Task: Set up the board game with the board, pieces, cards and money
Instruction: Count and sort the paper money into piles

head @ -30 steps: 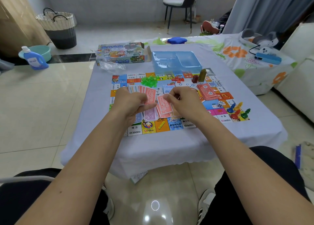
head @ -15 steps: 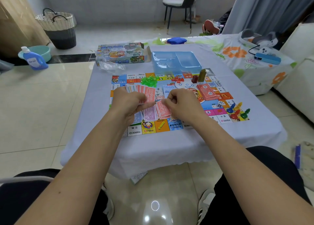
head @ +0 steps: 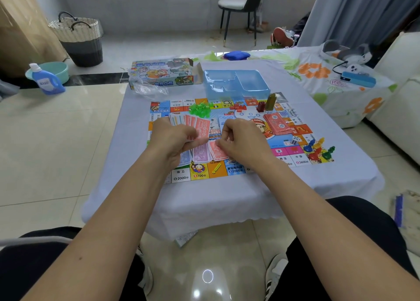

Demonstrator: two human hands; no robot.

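A fan of pink and red paper money notes is gripped in the left hand while one red note is pinched by the right hand just beside it, seemingly for sorting onto the colourful square game board beneath.

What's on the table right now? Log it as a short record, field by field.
board: flat on the table
left hand: holds a fan of bills
right hand: pinches a red bill
red stack: right of the hands, on the board
pawns: clustered at the board's near right corner
dice: left of the pawns
green houses: far side of the board
blue tray: beyond the board
box: far left
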